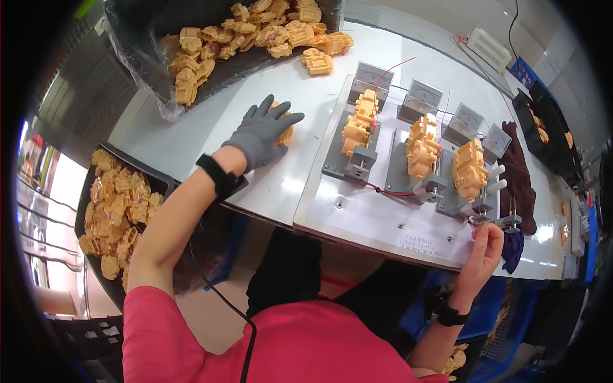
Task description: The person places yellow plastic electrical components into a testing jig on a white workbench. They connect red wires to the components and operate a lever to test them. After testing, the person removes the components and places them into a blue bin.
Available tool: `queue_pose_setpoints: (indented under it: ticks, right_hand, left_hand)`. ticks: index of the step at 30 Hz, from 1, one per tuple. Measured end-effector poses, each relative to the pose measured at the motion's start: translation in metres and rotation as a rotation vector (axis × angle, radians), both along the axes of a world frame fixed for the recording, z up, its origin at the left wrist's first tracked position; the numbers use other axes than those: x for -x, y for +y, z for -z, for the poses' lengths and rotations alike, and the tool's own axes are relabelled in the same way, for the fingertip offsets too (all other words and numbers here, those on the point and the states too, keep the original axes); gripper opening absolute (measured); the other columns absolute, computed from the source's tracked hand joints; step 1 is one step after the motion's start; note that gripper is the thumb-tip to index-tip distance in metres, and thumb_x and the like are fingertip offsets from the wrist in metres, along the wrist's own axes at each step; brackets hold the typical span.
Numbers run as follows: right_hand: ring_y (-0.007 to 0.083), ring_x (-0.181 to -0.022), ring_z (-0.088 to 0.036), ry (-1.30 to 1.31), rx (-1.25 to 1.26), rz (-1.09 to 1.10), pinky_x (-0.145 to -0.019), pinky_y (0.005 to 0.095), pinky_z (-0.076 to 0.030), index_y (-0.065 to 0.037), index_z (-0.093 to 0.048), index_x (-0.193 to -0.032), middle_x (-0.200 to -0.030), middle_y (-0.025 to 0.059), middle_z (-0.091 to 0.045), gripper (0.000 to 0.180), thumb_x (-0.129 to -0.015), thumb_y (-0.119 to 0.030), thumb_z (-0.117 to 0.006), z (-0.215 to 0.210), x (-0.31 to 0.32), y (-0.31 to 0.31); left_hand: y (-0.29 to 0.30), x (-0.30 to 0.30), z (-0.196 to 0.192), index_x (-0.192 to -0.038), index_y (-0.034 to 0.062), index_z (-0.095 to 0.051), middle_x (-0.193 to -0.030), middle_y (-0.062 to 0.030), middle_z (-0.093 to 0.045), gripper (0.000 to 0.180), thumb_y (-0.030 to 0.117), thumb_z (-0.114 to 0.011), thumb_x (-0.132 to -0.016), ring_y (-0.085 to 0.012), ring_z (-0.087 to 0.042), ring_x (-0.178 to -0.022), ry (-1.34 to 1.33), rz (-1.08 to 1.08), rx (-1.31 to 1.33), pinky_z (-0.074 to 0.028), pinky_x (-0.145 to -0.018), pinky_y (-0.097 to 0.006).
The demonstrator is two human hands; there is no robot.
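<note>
My left hand (258, 137), in a grey glove, reaches over the white tabletop with its fingers spread around a yellow plastic part (287, 135). Palm and fingers cover much of that part. My bare right hand (483, 250) is closed in a pinch at the front of the rightmost test fixture (451, 203); what its fingertips hold is too small to make out. On that fixture sits a yellow plastic housing (470, 171). Similar housings rest on the middle fixture (397, 163) and the left fixture (334, 155). Behind them stand several analog meters (424, 97).
A black plastic-lined bin (143, 38) heaped with yellow parts lies far left, with a loose part (317, 62) beside it. Another full tray (83, 210) stands near left. Red wires (391, 191) run along the fixture board (319, 207). Dark cloth (520, 185) lies at right.
</note>
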State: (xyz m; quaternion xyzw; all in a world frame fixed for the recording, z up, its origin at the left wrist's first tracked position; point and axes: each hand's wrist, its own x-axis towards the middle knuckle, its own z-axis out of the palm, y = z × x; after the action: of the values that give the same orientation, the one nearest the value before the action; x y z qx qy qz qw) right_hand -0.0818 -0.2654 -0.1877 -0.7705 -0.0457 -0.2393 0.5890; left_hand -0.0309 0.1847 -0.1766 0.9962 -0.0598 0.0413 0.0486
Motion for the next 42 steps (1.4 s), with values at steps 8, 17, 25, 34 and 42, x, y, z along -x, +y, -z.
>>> queue_pose_setpoints:
  ticks: [8,17,25,34,42]
  right_hand:
    - [0.0084,-0.088,-0.05,0.028,0.01,0.016,-0.081,0.0229,-0.041,-0.003,-0.058,-0.104,-0.096,0.001,-0.058,0.01,-0.103,-0.012,-0.056,0.002,0.001,-0.004]
    - [0.0059,-0.084,-0.049,0.117,0.006,0.049,-0.076,0.0213,-0.041,-0.004,-0.06,-0.101,-0.09,-0.0022,-0.056,0.01,-0.102,-0.013,-0.058,-0.007,0.006,0.0]
    - [0.0095,-0.084,-0.053,0.0,0.11,-0.113,-0.078,0.0234,-0.043,0.0,-0.064,-0.1,-0.095,0.0021,-0.059,0.01,-0.101,-0.009,-0.059,-0.016,0.005,0.005]
    - [0.0213,-0.093,-0.061,0.004,0.474,-0.126,-0.083,0.0289,-0.047,-0.001,-0.07,-0.101,-0.098,0.009,-0.064,0.011,-0.092,-0.005,-0.067,-0.026,0.008,0.012]
    - [0.0245,-0.092,-0.063,0.142,0.681,-0.178,-0.08,0.0331,-0.051,-0.002,-0.072,-0.101,-0.1,0.0099,-0.064,0.013,-0.088,-0.004,-0.071,-0.032,0.015,0.004]
  left_hand:
    - [-0.086,0.084,-0.013,-0.156,0.0058,-0.029,-0.156,-0.0253,-0.034,0.075,0.035,-0.064,-0.096,-0.0408,-0.033,-0.146,0.124,-0.022,0.947,-0.03,-0.119,-0.042]
    - [-0.098,0.089,0.021,-0.154,0.0003,-0.026,-0.157,-0.0318,-0.026,0.069,0.025,-0.058,-0.098,-0.0472,-0.032,-0.144,-0.073,0.095,0.848,-0.035,-0.116,-0.044]
    - [-0.094,0.096,0.02,-0.155,0.0006,-0.029,-0.161,-0.0233,-0.029,0.064,0.012,-0.058,-0.098,-0.0333,-0.027,-0.151,-0.044,0.057,0.978,-0.026,-0.12,-0.039]
    - [-0.101,0.098,0.018,-0.155,-0.0031,-0.028,-0.161,-0.0209,-0.029,0.064,0.009,-0.054,-0.097,-0.0299,-0.024,-0.152,0.003,-0.047,1.103,-0.018,-0.123,-0.038]
    - [-0.1,0.097,0.017,-0.154,-0.0024,-0.031,-0.161,-0.0209,-0.03,0.065,0.008,-0.054,-0.094,-0.0292,-0.025,-0.152,0.012,-0.045,1.111,-0.019,-0.123,-0.039]
